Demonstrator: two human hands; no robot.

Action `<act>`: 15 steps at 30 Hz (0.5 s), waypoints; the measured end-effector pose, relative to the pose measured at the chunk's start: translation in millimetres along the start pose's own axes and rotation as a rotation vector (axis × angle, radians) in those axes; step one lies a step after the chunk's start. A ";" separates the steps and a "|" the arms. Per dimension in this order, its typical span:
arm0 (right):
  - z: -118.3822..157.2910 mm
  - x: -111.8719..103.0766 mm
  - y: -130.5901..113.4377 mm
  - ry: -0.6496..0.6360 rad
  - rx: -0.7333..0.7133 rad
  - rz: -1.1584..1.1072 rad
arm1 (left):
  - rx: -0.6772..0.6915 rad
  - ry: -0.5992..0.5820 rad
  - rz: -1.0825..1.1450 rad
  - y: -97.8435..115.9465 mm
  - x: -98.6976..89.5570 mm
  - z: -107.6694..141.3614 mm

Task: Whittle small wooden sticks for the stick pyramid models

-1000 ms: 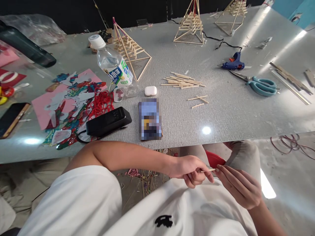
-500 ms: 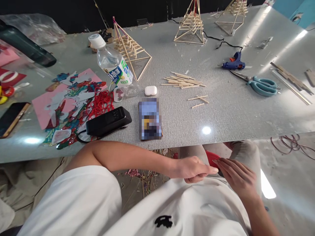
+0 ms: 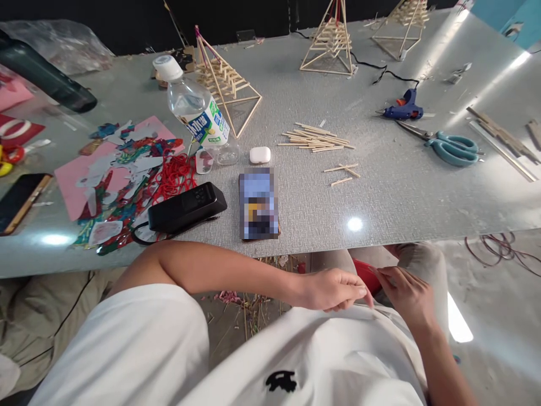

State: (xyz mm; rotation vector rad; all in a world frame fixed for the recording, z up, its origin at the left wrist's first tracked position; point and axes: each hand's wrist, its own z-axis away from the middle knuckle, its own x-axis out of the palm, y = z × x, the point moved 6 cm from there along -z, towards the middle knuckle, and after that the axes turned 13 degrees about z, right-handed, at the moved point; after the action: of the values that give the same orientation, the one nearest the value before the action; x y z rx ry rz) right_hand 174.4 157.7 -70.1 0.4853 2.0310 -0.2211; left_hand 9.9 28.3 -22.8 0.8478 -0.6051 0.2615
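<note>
Both my hands are over my lap, below the table's front edge. My left hand (image 3: 336, 290) reaches across from the left, its fingers bent together, and what they hold, if anything, is too small to make out. Close by on the right is my right hand (image 3: 408, 290), fingers curled with thumb and fingertips near each other; nothing clear shows between them. A small gap separates the hands. Behind them is a red object (image 3: 367, 279), partly hidden. On the table (image 3: 304, 214) lie a pile of wooden sticks (image 3: 316, 138) and a few loose sticks (image 3: 344, 169).
A phone (image 3: 258, 206), white case (image 3: 260, 155), black device (image 3: 188, 208) and bottle (image 3: 203, 118) stand left of centre. Scissors (image 3: 454, 149) and a glue gun (image 3: 403, 106) lie right. Stick pyramids (image 3: 327, 48) stand at the back. Scraps and red string (image 3: 175, 175) cover the left.
My hands have moved slightly apart. The fingers of my right hand, earlier stretched out side by side, are now more curled. My left hand's pointing finger has drawn in.
</note>
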 end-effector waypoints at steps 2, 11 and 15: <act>1.6 3.9 4.3 -0.018 0.050 0.035 | 0.016 -0.010 -0.012 2.7 1.1 2.2; 9.1 16.9 10.8 -0.046 0.063 0.062 | 0.077 -0.052 -0.054 7.0 2.5 7.5; 8.6 17.7 15.0 -0.129 0.178 0.140 | 0.127 -0.044 -0.148 11.6 2.0 8.4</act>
State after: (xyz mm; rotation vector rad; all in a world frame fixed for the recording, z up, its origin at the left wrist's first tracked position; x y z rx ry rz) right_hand 180.1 172.5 -89.0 0.7043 1.8521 -0.3403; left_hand 3.0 29.3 -10.2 1.0179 -0.5685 0.1477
